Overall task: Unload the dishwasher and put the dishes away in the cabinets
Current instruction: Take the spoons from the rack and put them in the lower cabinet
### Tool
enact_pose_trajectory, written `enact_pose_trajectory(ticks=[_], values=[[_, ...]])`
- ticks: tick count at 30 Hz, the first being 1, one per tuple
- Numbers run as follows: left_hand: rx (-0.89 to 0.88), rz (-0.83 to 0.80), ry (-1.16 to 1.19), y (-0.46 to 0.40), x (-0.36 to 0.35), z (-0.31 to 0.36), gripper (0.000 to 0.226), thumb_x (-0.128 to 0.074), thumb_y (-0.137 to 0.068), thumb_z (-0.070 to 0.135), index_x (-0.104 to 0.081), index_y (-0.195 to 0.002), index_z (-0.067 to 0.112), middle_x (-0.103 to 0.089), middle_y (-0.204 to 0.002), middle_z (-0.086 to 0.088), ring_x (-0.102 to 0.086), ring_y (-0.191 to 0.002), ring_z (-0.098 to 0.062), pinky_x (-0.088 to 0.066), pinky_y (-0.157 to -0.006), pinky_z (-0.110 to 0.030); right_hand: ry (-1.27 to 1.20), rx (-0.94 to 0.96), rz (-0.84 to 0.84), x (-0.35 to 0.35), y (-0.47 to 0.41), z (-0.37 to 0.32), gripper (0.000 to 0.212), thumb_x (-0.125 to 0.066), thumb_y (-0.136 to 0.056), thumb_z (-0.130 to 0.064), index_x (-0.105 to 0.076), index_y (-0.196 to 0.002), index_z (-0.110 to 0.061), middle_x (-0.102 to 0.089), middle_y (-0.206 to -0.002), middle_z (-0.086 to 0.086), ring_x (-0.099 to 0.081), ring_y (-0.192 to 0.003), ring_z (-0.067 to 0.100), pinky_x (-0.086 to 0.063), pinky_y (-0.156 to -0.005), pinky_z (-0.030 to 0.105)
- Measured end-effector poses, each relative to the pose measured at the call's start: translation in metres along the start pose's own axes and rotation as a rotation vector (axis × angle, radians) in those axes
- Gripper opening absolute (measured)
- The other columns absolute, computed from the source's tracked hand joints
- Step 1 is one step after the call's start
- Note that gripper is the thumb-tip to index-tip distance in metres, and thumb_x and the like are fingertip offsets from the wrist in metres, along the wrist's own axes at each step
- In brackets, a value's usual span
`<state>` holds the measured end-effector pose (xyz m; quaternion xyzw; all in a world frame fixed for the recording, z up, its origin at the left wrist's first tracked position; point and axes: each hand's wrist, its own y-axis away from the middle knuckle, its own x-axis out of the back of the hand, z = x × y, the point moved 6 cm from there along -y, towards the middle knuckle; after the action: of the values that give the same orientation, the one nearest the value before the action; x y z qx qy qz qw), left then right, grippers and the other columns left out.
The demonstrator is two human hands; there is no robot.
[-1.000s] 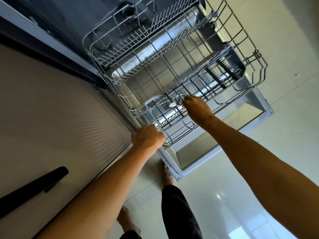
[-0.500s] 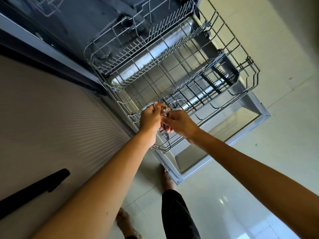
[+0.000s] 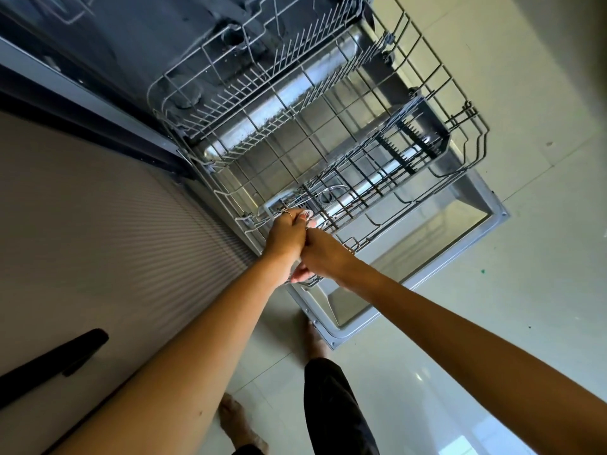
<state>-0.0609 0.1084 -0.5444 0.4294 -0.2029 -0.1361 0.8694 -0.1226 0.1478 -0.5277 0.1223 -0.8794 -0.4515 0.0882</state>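
Since a small shiny utensil (image 3: 304, 215) is gripped by the left hand (image 3: 285, 234) and right hand (image 3: 323, 257) together, it could easily be dropped through the rack (image 3: 427, 70) if fumbled mid-handoff.

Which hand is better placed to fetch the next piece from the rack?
Right, probably. The left hand grips a spoon at the near corner of the rack; the right hand lies against it, on the open side, though whether it holds anything is hidden.

A long black handle (image 3: 49, 362) sits on the ribbed beige cabinet front (image 3: 98, 241); glossy pale floor tiles (image 3: 492, 339) (a few green specks) spread beyond.
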Motion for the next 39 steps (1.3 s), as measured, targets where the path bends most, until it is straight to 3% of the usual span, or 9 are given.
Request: enact_pose_trajectory(ticks=[7, 14, 19, 22, 25, 28, 31, 36, 39], values=[[0.038, 0.26, -0.024, -0.006, 0.013, 0.011, 0.033, -0.031, -0.101, 0.014, -0.056, -0.119, 0.001, -0.064, -0.117, -0.016, -0.06, -0.108, -0.029, -0.045, -0.085, -0.033, 0.476, 0.333, 0.42, 0.054, -0.017, -0.017, 0.025, -0.045, -0.098, -0.013, -0.061, -0.115, -0.004, -0.069, -0.095, 0.011, -0.07, -0.078, 0.018, -0.046, -0.06, 0.011], [0.19, 0.198, 0.005, -0.004, 0.011, -0.001, 0.036, -0.031, -0.101, 0.019, -0.058, -0.117, 0.001, -0.065, -0.114, -0.018, -0.059, -0.112, -0.036, -0.049, -0.09, -0.045, 0.838, 0.149, 0.463, 0.112, -0.083, 0.014, 0.043, -0.05, -0.094, -0.007, -0.044, -0.136, -0.008, -0.051, -0.131, 0.016, -0.056, -0.112, 0.03, -0.051, -0.093, 0.04], [0.232, 0.134, 0.046, -0.005, 0.006, -0.013, 0.037, -0.031, -0.101, 0.022, -0.053, -0.121, 0.0, -0.066, -0.115, -0.019, -0.068, -0.091, -0.028, -0.053, -0.056, -0.032, 0.895, 0.135, 0.389, 0.1, -0.095, 0.02, 0.047, -0.047, -0.09, 0.005, -0.045, -0.136, -0.007, -0.054, -0.128, 0.016, -0.058, -0.109, 0.03, -0.053, -0.09, 0.039], [0.251, 0.113, 0.062, -0.004, 0.006, -0.024, 0.033, -0.032, -0.099, 0.019, -0.052, -0.119, 0.002, -0.065, -0.115, -0.019, -0.068, -0.087, -0.023, -0.033, -0.036, -0.016, 0.916, 0.144, 0.431, 0.1, -0.097, 0.018, 0.042, -0.047, -0.09, 0.007, -0.05, -0.13, -0.005, -0.056, -0.123, 0.017, -0.06, -0.106, 0.03, -0.054, -0.088, 0.041], [0.267, 0.106, 0.079, -0.003, 0.006, -0.029, 0.033, -0.033, -0.101, 0.02, -0.052, -0.119, 0.001, -0.066, -0.114, -0.019, -0.062, -0.11, -0.033, -0.056, -0.073, -0.037, 0.988, 0.152, 0.425, 0.098, -0.102, 0.013, 0.035, -0.05, -0.091, 0.002, -0.054, -0.125, -0.005, -0.06, -0.117, 0.016, -0.063, -0.1, 0.03, -0.055, -0.084, 0.041], [0.271, 0.093, 0.103, -0.004, 0.004, -0.027, 0.036, -0.032, -0.102, 0.023, -0.051, -0.123, 0.0, -0.064, -0.117, -0.019, -0.057, -0.115, -0.035, -0.044, -0.096, -0.043, 1.114, 0.155, 0.401, 0.099, -0.106, 0.001, 0.029, -0.05, -0.094, -0.005, -0.055, -0.122, -0.004, -0.06, -0.091, 0.011, -0.062, -0.082, 0.024, -0.054, -0.073, 0.035], [0.265, 0.114, 0.111, -0.006, 0.005, -0.024, 0.04, -0.03, -0.103, 0.029, -0.051, -0.124, 0.002, -0.063, -0.12, -0.018, -0.056, -0.115, -0.034, -0.044, -0.093, -0.04, 1.248, 0.197, 0.381, 0.1, -0.105, -0.011, 0.026, -0.052, -0.093, -0.007, -0.054, -0.119, -0.005, -0.045, -0.069, 0.005, -0.051, -0.071, 0.02, -0.049, -0.071, 0.031], [0.238, 0.109, 0.069, -0.007, 0.007, -0.02, 0.04, -0.03, -0.103, 0.031, -0.051, -0.125, 0.003, -0.066, -0.111, -0.018, -0.067, -0.077, -0.024, -0.053, -0.056, -0.032, 1.314, 0.4, 0.479, 0.108, -0.079, -0.021, 0.042, -0.053, -0.092, -0.008, -0.048, -0.133, -0.013, -0.06, -0.126, 0.008, -0.058, -0.114, 0.028, -0.044, -0.099, 0.044], [0.209, 0.13, 0.071, -0.005, 0.008, -0.014, 0.04, -0.03, -0.103, 0.029, -0.05, -0.125, 0.002, -0.065, -0.114, -0.018, -0.064, -0.103, -0.033, -0.056, -0.065, -0.034, 1.135, 0.518, 0.578, 0.131, -0.058, -0.029, 0.036, -0.048, -0.094, -0.002, -0.055, -0.127, -0.012, -0.063, -0.121, 0.008, -0.063, -0.104, 0.027, -0.051, -0.091, 0.04]])
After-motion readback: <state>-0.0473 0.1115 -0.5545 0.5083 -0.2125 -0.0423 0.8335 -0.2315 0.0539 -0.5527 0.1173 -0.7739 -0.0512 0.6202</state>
